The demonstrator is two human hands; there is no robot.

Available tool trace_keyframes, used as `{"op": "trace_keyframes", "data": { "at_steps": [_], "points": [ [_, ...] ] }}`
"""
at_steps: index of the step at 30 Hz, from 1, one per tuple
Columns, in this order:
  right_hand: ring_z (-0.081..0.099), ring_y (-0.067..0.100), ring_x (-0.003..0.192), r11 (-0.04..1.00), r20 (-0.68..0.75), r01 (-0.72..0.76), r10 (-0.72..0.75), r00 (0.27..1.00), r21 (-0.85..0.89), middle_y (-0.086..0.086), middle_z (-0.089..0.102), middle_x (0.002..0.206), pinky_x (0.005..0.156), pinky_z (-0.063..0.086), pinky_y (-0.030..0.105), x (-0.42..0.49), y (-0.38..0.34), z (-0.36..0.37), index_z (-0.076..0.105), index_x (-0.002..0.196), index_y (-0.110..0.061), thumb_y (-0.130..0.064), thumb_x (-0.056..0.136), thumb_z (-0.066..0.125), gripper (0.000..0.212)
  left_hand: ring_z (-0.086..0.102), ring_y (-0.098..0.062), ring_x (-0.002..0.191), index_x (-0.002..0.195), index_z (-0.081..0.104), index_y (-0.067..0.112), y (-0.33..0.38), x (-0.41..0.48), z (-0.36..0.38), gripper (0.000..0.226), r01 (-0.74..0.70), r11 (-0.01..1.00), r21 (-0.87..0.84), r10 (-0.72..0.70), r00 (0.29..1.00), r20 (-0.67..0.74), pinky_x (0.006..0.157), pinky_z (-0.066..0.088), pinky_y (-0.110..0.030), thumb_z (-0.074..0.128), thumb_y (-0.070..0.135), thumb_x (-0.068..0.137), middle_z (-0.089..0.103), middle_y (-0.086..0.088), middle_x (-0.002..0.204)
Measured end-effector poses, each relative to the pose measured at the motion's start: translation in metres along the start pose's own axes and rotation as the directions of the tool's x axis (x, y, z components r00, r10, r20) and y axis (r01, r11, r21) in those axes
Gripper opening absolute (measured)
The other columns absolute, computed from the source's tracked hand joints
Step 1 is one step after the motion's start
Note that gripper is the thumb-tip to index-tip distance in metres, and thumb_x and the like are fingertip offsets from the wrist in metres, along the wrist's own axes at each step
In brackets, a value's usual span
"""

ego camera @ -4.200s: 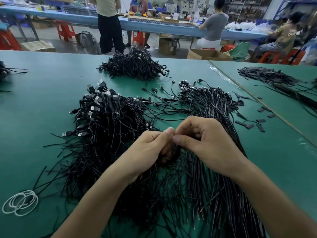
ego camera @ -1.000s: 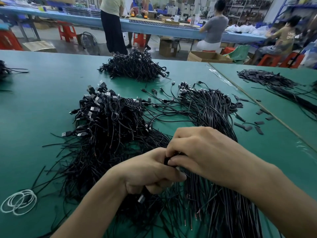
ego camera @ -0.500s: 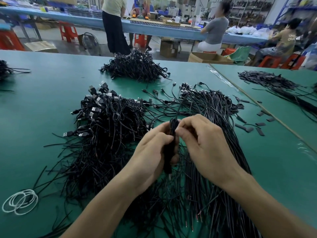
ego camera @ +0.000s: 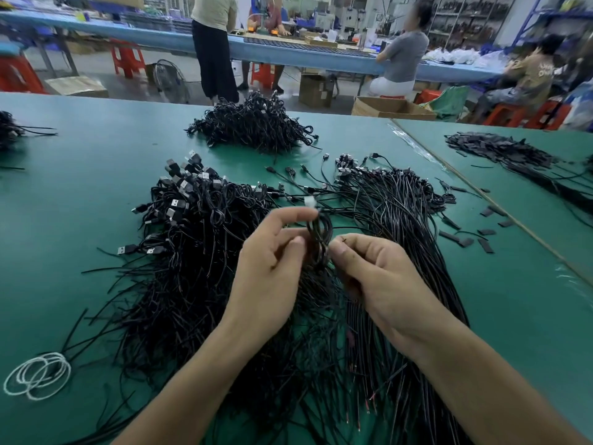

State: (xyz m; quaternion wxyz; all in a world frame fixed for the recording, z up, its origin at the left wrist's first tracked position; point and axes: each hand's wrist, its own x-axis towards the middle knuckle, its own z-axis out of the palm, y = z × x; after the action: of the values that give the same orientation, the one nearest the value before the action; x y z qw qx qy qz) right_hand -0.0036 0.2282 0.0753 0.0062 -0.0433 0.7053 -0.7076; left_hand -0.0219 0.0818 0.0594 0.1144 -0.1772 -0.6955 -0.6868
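Broadly, the green table (ego camera: 80,220) carries a heap of black cables (ego camera: 199,284), partly hidden under both forearms and cut off at the bottom edge (bare green lies on either side). Above the heap, the left hand (ego camera: 272,268) and right hand (ego camera: 378,277) pinch a small coiled cable (ego camera: 319,239) between thumbs and forefingers, which hide its lower loop. A white bit (ego camera: 309,200) at its top is too blurred to identify.

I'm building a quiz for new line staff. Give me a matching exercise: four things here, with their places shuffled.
1. white loops
2. coiled cable
3. cardboard box
4. black strips

A. between the left hand and right hand
B. beyond the table's far edge
C. on the table, right of the hands
D. on the table, near left

Pairs: 1-D, 2-A, 3-B, 4-C
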Motion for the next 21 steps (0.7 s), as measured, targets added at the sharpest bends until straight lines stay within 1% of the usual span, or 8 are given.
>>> {"op": "trace_keyframes", "data": {
  "at_steps": [4, 7, 9, 10, 14, 17, 19, 21],
  "points": [
    [0.043, -0.002, 0.053, 1.0, 0.005, -0.018, 0.018, 1.0, -0.016, -0.014, 0.056, 0.06, 0.05, 0.037, 0.012, 0.001, 0.002, -0.001, 0.071, 0.078, -0.02, -0.034, 0.085, 0.064, 0.017, 0.069, -0.026, 0.106, 0.111, 0.059, 0.022, 0.008, -0.001, 0.0, 0.025, 0.053, 0.934, -0.354, -0.03, 0.997, 0.07, 0.089, 0.051, -0.034, 0.037, 0.023, 0.1, 0.076, -0.009, 0.104],
    [0.051, 0.0, 0.057, 0.999, -0.021, -0.049, 0.048, 0.999, -0.016, -0.006, 0.064, 0.069, 0.053, 0.044, 0.015, 0.003, 0.002, -0.004, 0.072, 0.083, -0.016, -0.027, 0.09, 0.064, 0.016, 0.072, -0.021, 0.095, 0.098, 0.057, 0.017, 0.009, -0.004, 0.002, 0.021, -0.087, 0.972, -0.218, 0.106, 0.991, 0.081, 0.09, 0.05, -0.032, 0.042, 0.031, 0.102, 0.077, -0.006, 0.087],
    [0.054, 0.001, 0.059, 0.998, -0.065, -0.042, 0.039, 0.997, -0.04, -0.009, 0.064, 0.065, 0.056, 0.046, 0.016, 0.006, 0.002, -0.006, 0.07, 0.077, -0.018, -0.022, 0.095, 0.062, 0.02, 0.073, -0.015, 0.087, 0.093, 0.056, 0.021, 0.007, -0.006, 0.005, 0.008, -0.164, 0.982, -0.093, 0.172, 0.982, 0.078, 0.079, 0.055, -0.026, 0.062, 0.027, 0.093, 0.075, 0.001, 0.084],
    [0.055, 0.0, 0.06, 0.998, -0.082, -0.021, 0.016, 0.997, -0.065, -0.01, 0.063, 0.064, 0.057, 0.046, 0.016, 0.007, 0.0, -0.006, 0.07, 0.078, -0.018, -0.02, 0.096, 0.061, 0.02, 0.072, -0.015, 0.087, 0.091, 0.056, 0.026, 0.004, -0.008, 0.006, 0.015, -0.188, 0.982, -0.006, 0.188, 0.979, 0.075, 0.074, 0.057, -0.028, 0.071, 0.026, 0.087, 0.073, 0.004, 0.085],
    [0.049, -0.005, 0.057, 0.982, -0.083, 0.13, -0.142, 0.986, -0.137, -0.018, 0.056, 0.059, 0.056, 0.041, 0.009, 0.005, -0.006, -0.006, 0.066, 0.08, -0.016, -0.016, 0.098, 0.059, 0.019, 0.061, -0.008, 0.08, 0.088, 0.061, 0.03, -0.008, -0.01, 0.003, 0.025, -0.236, 0.873, 0.427, 0.22, 0.972, 0.088, 0.068, 0.046, -0.016, 0.084, 0.025, 0.078, 0.064, 0.016, 0.079],
    [0.054, -0.005, 0.061, 0.958, -0.008, 0.233, -0.238, 0.971, -0.168, -0.018, 0.06, 0.063, 0.06, 0.044, 0.009, 0.001, -0.011, -0.005, 0.066, 0.079, -0.018, -0.013, 0.097, 0.059, 0.02, 0.064, -0.007, 0.068, 0.09, 0.07, 0.026, -0.009, -0.006, 0.0, 0.006, -0.139, 0.904, 0.404, 0.109, 0.989, 0.096, 0.059, 0.049, -0.019, 0.075, 0.023, 0.089, 0.069, 0.012, 0.075],
    [0.057, -0.003, 0.068, 0.942, 0.034, 0.264, -0.262, 0.964, -0.206, -0.015, 0.064, 0.069, 0.067, 0.047, 0.011, 0.0, -0.012, -0.003, 0.068, 0.079, -0.019, -0.012, 0.095, 0.062, 0.019, 0.064, -0.011, 0.06, 0.086, 0.073, 0.031, -0.008, -0.003, -0.002, 0.016, -0.064, 0.937, 0.342, 0.038, 0.996, 0.084, 0.053, 0.052, -0.032, 0.065, 0.021, 0.095, 0.071, 0.007, 0.071],
    [0.054, -0.005, 0.065, 0.927, 0.058, 0.276, -0.27, 0.961, -0.254, -0.018, 0.062, 0.067, 0.065, 0.044, 0.009, -0.002, -0.01, -0.001, 0.067, 0.077, -0.021, -0.012, 0.094, 0.063, 0.019, 0.067, -0.022, 0.066, 0.082, 0.076, 0.028, -0.003, 0.0, -0.003, 0.028, 0.058, 0.986, 0.154, -0.07, 0.995, 0.076, 0.06, 0.058, -0.045, 0.057, 0.012, 0.097, 0.073, -0.002, 0.074]
  ]
}}
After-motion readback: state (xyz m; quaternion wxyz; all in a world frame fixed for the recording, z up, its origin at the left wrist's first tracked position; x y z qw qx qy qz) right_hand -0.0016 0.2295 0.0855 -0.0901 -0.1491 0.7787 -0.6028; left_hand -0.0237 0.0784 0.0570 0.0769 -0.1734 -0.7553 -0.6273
